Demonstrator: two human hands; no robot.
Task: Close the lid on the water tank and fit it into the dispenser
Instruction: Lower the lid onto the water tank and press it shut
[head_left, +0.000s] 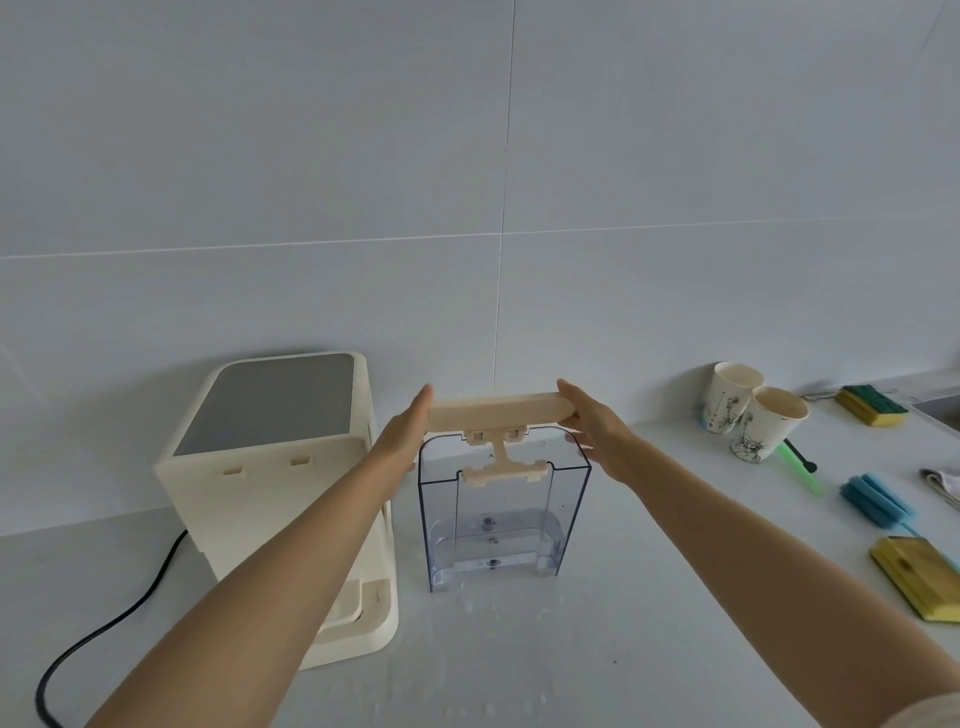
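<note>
the clear water tank (501, 519) is standing upright on the white bench (649, 597), just right of the cream dispenser (270, 467), w/ a bit of water sitting in the bottom. its cream lid (496, 413) is hovering over the open rim, the hinge piece hanging below it into the tank mouth, so the lid isn't seated yet. left hand (402, 431) is pressing the lid's left end and right hand (597, 426) is gripping the right end, both clamped on the lid. the tank is looking like stiff thin plastic, light since it's nearly empty, prob slippery b/c droplets are lying on the bench around it; best hold seems to be the two side walls, keeping it upright. count: 1 tank, 1 lid, 1 dispenser w/ 1 black cord (104, 623). further right: 2 paper cups (748, 405), 2 yellow sponges (919, 577), 1 blue brush (872, 499).
</note>
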